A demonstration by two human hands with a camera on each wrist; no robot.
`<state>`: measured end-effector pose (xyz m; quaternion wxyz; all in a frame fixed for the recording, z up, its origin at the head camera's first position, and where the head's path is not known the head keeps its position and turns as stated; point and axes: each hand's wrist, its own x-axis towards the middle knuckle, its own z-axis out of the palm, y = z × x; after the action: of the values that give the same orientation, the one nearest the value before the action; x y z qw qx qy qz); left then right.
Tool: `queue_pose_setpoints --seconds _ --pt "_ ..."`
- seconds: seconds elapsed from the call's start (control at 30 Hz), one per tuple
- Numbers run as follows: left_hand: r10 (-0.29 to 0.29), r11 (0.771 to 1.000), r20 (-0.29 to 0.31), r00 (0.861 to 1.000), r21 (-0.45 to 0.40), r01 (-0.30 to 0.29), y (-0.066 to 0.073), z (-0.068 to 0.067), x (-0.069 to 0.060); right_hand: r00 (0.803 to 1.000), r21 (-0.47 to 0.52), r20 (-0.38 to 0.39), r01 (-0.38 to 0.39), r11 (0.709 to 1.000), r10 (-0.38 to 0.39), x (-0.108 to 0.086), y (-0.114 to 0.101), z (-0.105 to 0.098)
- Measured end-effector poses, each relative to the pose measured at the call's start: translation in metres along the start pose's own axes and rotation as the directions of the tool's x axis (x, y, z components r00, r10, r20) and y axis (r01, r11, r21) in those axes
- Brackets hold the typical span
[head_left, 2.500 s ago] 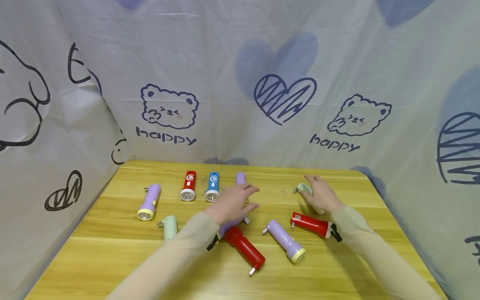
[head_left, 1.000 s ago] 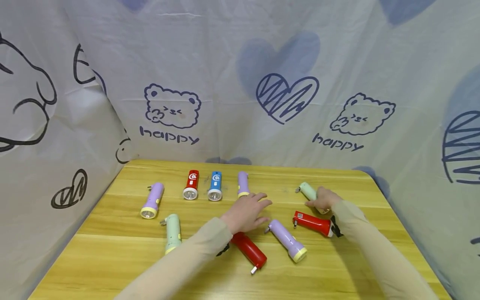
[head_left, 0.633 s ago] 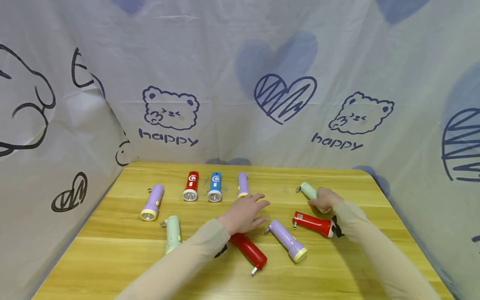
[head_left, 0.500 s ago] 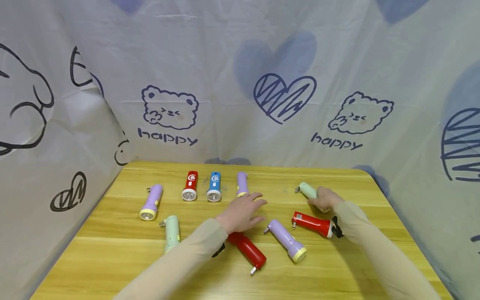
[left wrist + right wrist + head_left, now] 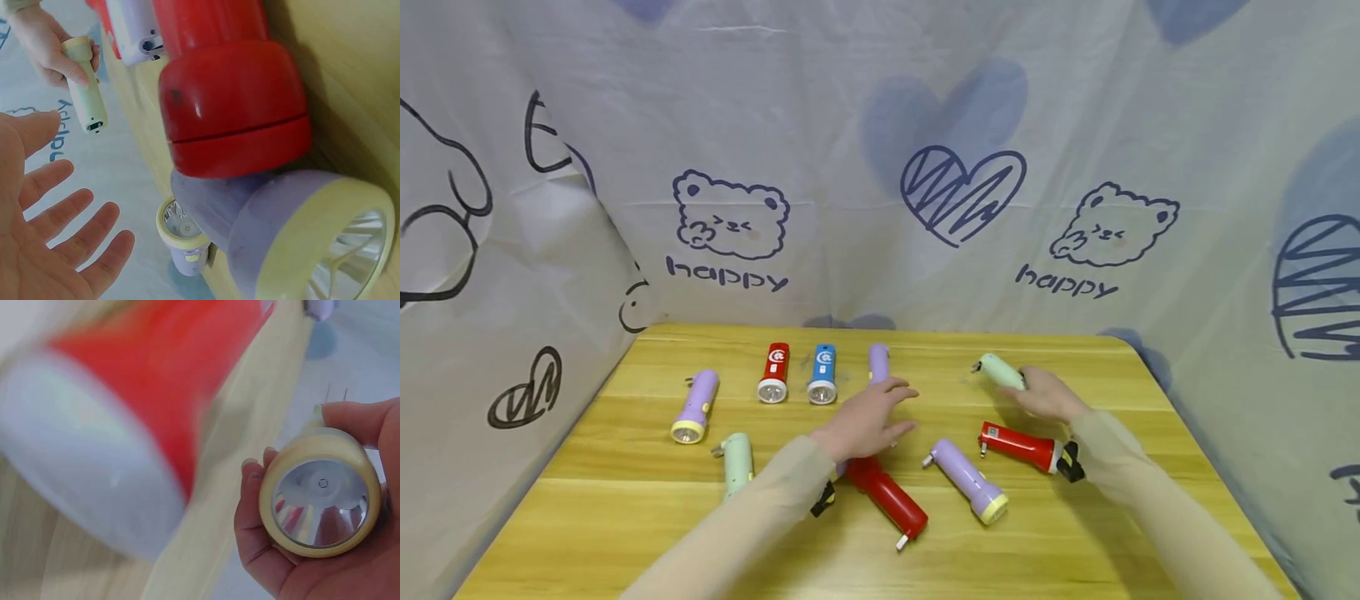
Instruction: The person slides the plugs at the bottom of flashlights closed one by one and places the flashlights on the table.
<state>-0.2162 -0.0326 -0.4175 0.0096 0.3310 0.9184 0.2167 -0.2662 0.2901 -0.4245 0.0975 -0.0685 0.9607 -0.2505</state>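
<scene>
Both my hands are out over the wooden table. My right hand is wrapped round a pale green flashlight toward the far right corner, its lens turned back at my wrist. My left hand, fingers loose and spread, grasps nothing; it hovers midway between the left and right edges, above a half-hidden purple flashlight and just beside a big red flashlight that runs toward the near edge. I cannot tell whether those two touch. Between my arms a slanting purple flashlight lies with its yellow rim toward the near edge, and near my right wrist lies a strapped red flashlight, its black strap toward the right edge. My left sleeve hides part of a second green flashlight. Along the far edge lie a small red flashlight, a small blue flashlight and a far purple flashlight, partly behind my left hand; another purple flashlight lies near the left edge.
</scene>
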Motion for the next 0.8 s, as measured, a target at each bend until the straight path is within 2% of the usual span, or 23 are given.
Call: queue_pose_setpoints --seconds 0.2,0.43,0.6,0.8 --pt "-0.06 0.993 -0.056 0.997 -0.107 0.053 -0.009 -0.006 -0.005 0.995 0.059 -0.052 0.092 0.994 -0.089 -0.011 -0.022 0.001" --pt "-0.136 0.966 -0.136 0.981 -0.238 0.101 -0.016 -0.016 -0.015 0.973 0.121 -0.163 0.185 0.975 -0.164 -0.023 -0.045 0.011" --pt "-0.186 0.917 -0.159 0.969 -0.382 0.113 -0.019 -0.02 -0.019 0.95 0.139 -0.225 0.252 0.958 -0.217 -0.029 -0.061 0.022" --pt "-0.256 0.823 -0.142 0.956 -0.551 0.139 -0.021 -0.025 -0.021 0.934 0.207 -0.266 0.297 0.932 -0.238 -0.04 -0.077 0.032"
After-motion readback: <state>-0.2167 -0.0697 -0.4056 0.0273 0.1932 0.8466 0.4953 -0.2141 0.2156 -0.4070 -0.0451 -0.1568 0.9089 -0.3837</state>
